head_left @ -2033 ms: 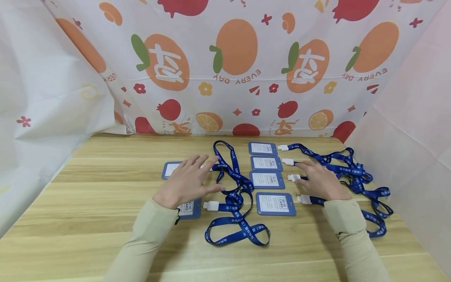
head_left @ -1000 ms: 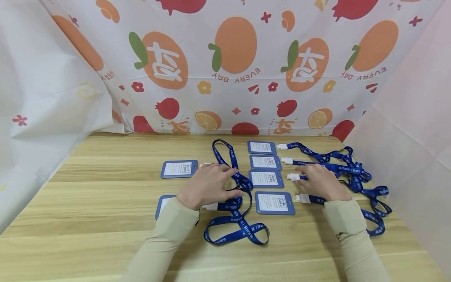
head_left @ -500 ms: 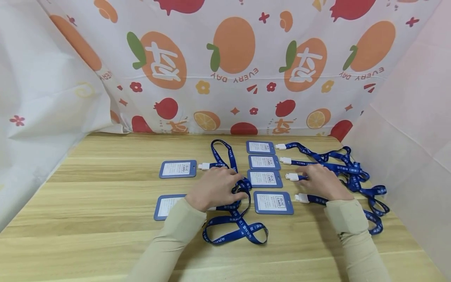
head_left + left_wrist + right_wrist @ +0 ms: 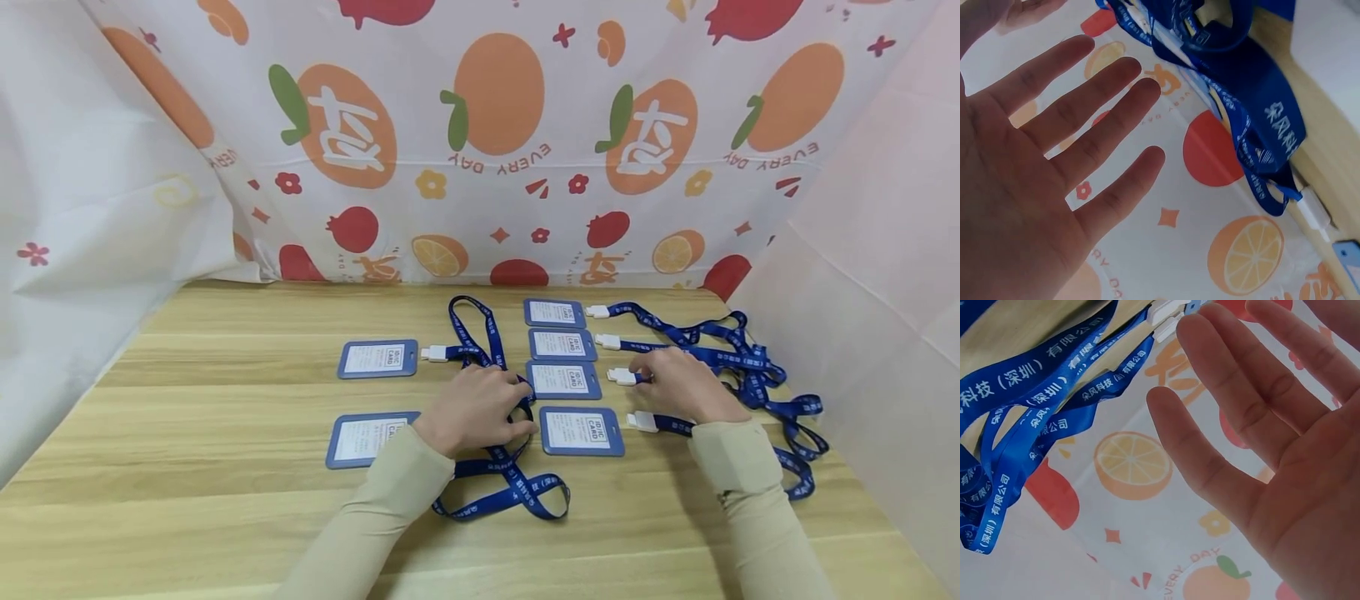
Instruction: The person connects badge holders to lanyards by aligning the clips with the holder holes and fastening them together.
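My left hand [image 4: 480, 408] is over the middle lanyards [image 4: 498, 496], its fingers extended and spread in the left wrist view. Two blue ID card holders [image 4: 377, 359] lie to its left, the nearer one partly behind my sleeve. A white clip [image 4: 433, 353] on one lanyard points at the farther holder; the nearer lanyard's clip is hidden under my hand. My right hand [image 4: 686, 383] is above the right-hand lanyards [image 4: 753, 358], beside a white clip [image 4: 621, 377]. In the right wrist view its fingers are loosely extended with nothing in them. Between my hands, several ID card holders [image 4: 564, 380] form a column.
Everything lies on a wood-grain table [image 4: 187, 500]. A fruit-print cloth [image 4: 495, 208] hangs along the back edge. White sheets rise at the left [image 4: 97, 167] and right [image 4: 877, 275]. The right-hand lanyards lie tangled near the right sheet.
My left hand has moved right, from over the two left card holders to over the middle lanyards, uncovering the farther holder and its clip. My right hand stays nearly in place.
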Demonstrator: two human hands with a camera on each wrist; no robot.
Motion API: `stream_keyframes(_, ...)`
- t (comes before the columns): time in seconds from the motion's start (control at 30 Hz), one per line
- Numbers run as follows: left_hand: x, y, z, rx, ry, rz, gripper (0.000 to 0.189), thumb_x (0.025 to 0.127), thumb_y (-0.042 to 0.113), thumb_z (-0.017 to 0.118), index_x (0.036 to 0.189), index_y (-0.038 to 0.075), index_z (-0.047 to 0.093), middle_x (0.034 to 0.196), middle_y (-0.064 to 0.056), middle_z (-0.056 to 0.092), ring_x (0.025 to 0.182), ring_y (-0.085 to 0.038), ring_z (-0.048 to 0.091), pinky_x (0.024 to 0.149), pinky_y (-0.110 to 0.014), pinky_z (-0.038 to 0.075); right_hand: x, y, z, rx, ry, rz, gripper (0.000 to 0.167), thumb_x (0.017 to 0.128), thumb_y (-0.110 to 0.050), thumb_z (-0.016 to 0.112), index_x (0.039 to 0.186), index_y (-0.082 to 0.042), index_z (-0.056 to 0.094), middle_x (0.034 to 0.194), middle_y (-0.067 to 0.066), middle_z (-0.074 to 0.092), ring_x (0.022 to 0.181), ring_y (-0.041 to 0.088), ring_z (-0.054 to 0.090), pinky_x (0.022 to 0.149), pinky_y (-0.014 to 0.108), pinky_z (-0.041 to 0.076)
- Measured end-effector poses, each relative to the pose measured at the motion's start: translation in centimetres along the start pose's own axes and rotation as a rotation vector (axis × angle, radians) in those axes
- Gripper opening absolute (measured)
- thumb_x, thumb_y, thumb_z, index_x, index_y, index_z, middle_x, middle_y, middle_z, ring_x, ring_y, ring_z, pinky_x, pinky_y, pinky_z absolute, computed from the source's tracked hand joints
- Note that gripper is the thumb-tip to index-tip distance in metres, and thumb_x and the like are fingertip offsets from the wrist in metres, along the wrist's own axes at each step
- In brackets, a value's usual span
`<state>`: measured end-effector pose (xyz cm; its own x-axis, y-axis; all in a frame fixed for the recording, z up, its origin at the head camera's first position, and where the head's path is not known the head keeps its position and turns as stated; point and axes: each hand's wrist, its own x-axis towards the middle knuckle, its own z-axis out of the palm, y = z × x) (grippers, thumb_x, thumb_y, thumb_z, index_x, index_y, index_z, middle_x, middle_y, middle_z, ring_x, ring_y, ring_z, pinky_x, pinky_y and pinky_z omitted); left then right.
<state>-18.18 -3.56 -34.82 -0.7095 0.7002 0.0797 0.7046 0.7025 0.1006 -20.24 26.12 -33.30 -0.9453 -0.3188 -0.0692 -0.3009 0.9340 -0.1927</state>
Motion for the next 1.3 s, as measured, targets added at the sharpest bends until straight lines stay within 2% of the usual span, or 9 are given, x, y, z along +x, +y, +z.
stream_keyframes(0.2, 0.1, 0.4, 0.7, -0.015, -0.007, 0.036, 0.046, 0.094, 0.049, 0.070, 0.122, 0.013, 0.074, 0.116, -0.008, 0.073, 0.102, -0.025, 0.069, 0.089, -0.044, 0.055, -0.3, 0.4, 0.3, 0.015, -0.013, -0.034, 0.018, 0.091, -0.004, 0.070, 0.108, 0.001, 0.074, 0.079, 0.002, 0.062, 0.074, 0.022, 0.054, 0.070, 0.039, 0.049)
stream_keyframes(0.4, 0.8, 1.0, 0.6, -0.019, -0.009, 0.044, 0.045, 0.094, 0.048, 0.070, 0.121, 0.013, 0.074, 0.117, -0.008, 0.072, 0.102, -0.023, 0.068, 0.087, -0.039, 0.055, -0.2, 0.2, 0.6, 0.011, -0.033, 0.010, 0.023, 0.091, -0.004, 0.071, 0.113, 0.002, 0.073, 0.088, 0.006, 0.067, 0.079, 0.023, 0.057, 0.076, 0.044, 0.053)
stream_keyframes(0.57, 1.0, 1.3, 1.0, -0.016, -0.029, 0.034, 0.044, 0.093, 0.047, 0.072, 0.120, 0.011, 0.074, 0.114, -0.008, 0.073, 0.098, -0.022, 0.068, 0.085, -0.036, 0.056, 0.1, 0.0, 1.1, -0.002, -0.050, 0.011, 0.024, 0.091, -0.007, 0.073, 0.113, 0.001, 0.074, 0.093, 0.009, 0.069, 0.082, 0.022, 0.059, 0.078, 0.044, 0.054)
stream_keyframes(0.7, 1.3, 1.5, 1.2, -0.007, -0.024, 0.058, 0.042, 0.093, 0.046, 0.072, 0.118, 0.011, 0.075, 0.111, -0.007, 0.073, 0.094, -0.021, 0.068, 0.082, -0.034, 0.056, -0.1, 0.1, 1.3, -0.007, -0.042, 0.020, 0.022, 0.090, -0.007, 0.074, 0.111, 0.001, 0.075, 0.095, 0.009, 0.070, 0.084, 0.023, 0.059, 0.081, 0.046, 0.054)
stream_keyframes(0.8, 1.5, 1.7, 1.1, 0.007, -0.031, 0.065, 0.041, 0.094, 0.045, 0.072, 0.118, 0.012, 0.075, 0.110, -0.006, 0.073, 0.092, -0.020, 0.067, 0.081, -0.033, 0.055, -0.2, 0.2, 1.4, 0.006, -0.046, 0.008, 0.021, 0.090, -0.007, 0.074, 0.110, 0.002, 0.075, 0.095, 0.009, 0.069, 0.084, 0.023, 0.059, 0.078, 0.044, 0.054)
stream_keyframes(1.03, 2.1, 2.5, 1.2, 0.022, -0.063, 0.080, 0.041, 0.095, 0.044, 0.071, 0.122, 0.013, 0.074, 0.115, -0.004, 0.072, 0.099, -0.019, 0.067, 0.088, -0.033, 0.053, -0.3, 0.3, 1.4, 0.048, -0.124, 0.040, 0.024, 0.092, -0.006, 0.072, 0.115, 0.001, 0.073, 0.095, 0.008, 0.068, 0.083, 0.022, 0.058, 0.076, 0.044, 0.053)
stream_keyframes(1.2, 2.4, 3.0, 1.7, 0.066, -0.062, 0.109, 0.042, 0.095, 0.044, 0.071, 0.124, 0.015, 0.073, 0.116, -0.003, 0.072, 0.102, -0.018, 0.067, 0.089, -0.033, 0.053, -0.6, 0.6, 1.6, 0.074, -0.191, 0.082, 0.031, 0.089, -0.009, 0.076, 0.119, 0.000, 0.072, 0.098, 0.008, 0.069, 0.083, 0.023, 0.057, 0.078, 0.045, 0.052)
stream_keyframes(1.3, 2.6, 3.1, 1.8, 0.087, -0.058, 0.119, 0.041, 0.094, 0.045, 0.071, 0.123, 0.015, 0.074, 0.114, -0.003, 0.073, 0.099, -0.017, 0.067, 0.087, -0.032, 0.054, -0.6, 0.7, 1.8, 0.074, -0.201, 0.082, 0.030, 0.089, -0.011, 0.077, 0.118, -0.002, 0.073, 0.098, 0.007, 0.069, 0.083, 0.023, 0.057, 0.078, 0.045, 0.052)
